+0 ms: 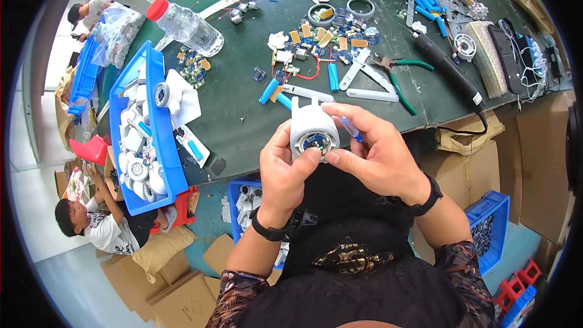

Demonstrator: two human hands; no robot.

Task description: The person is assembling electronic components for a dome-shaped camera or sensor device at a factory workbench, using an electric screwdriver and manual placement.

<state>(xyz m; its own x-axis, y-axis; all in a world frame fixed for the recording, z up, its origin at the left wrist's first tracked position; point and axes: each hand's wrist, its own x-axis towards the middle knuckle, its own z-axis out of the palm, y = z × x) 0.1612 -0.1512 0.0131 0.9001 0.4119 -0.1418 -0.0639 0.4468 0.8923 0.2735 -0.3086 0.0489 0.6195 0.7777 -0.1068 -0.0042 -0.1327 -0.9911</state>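
A white round plastic housing (pixel 314 119) with two prongs at its top is held in front of my chest, over the table's near edge. In its open end sits a round dark circuit board (pixel 314 141). My left hand (pixel 282 170) is closed around the housing's left side, its thumb pressing at the board. The fingers of my right hand (pixel 382 152) curl around a small screwdriver with a see-through blue handle (pixel 350 128). That hand's index finger and thumb also touch the housing's right side. The screwdriver's tip is hidden.
Small circuit boards (pixel 340 36), blue battery cells (pixel 333 77), grey strips (pixel 355 70) and green-handled pliers (pixel 395 79) lie ahead. Right is a black corded tool (pixel 446 67). A blue bin (pixel 176 170) of white parts and a red-capped bottle (pixel 188 27) stand left; a person (pixel 109 225) sits beyond.
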